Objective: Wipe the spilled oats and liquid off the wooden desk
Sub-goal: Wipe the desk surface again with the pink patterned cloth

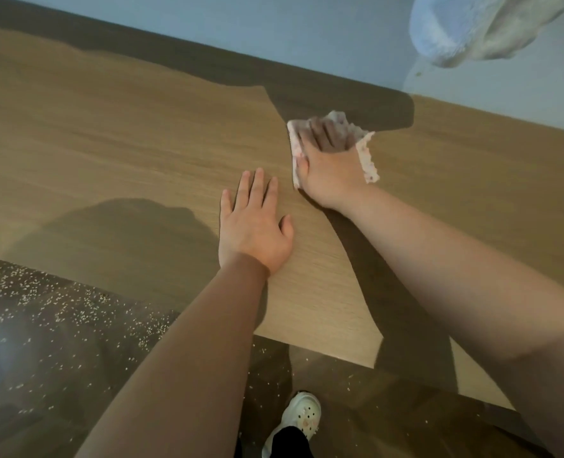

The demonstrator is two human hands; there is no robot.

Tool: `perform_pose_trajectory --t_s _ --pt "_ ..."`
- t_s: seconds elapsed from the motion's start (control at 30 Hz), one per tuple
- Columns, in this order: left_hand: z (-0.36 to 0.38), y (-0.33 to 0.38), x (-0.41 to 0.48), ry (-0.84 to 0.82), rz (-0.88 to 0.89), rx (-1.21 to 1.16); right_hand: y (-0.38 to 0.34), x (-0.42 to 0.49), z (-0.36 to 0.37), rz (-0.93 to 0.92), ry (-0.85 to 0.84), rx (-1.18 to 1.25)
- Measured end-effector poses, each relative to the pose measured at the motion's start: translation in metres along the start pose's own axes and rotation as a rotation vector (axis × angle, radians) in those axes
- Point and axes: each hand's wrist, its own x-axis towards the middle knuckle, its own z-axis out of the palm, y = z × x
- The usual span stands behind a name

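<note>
While my right grip presses flat, fingers straight, on the pink cloth beneath it, my left grip rests unclenched on the table; oats dot the floor.

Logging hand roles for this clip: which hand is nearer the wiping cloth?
Right. The right hand presses flat on top of the cloth; the left hand lies flat on the bare desk, apart from the cloth, to its left and nearer the person.
</note>
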Motion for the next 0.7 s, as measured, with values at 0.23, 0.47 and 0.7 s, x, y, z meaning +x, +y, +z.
perform_pose_trajectory --t_s 0.23,0.47,0.7 --pt "-0.003 0.000 -0.001 -0.006 0.005 0.001 0.036 0.058 -0.014 0.174 -0.009 -0.037" --pt "-0.005 -0.001 -0.003 -0.038 0.076 0.010 0.078 0.030 -0.016 0.435 0.007 0.000" --pt "-0.002 -0.001 -0.001 -0.042 0.078 0.047 0.031 -0.079 0.003 -0.007 -0.017 -0.016"
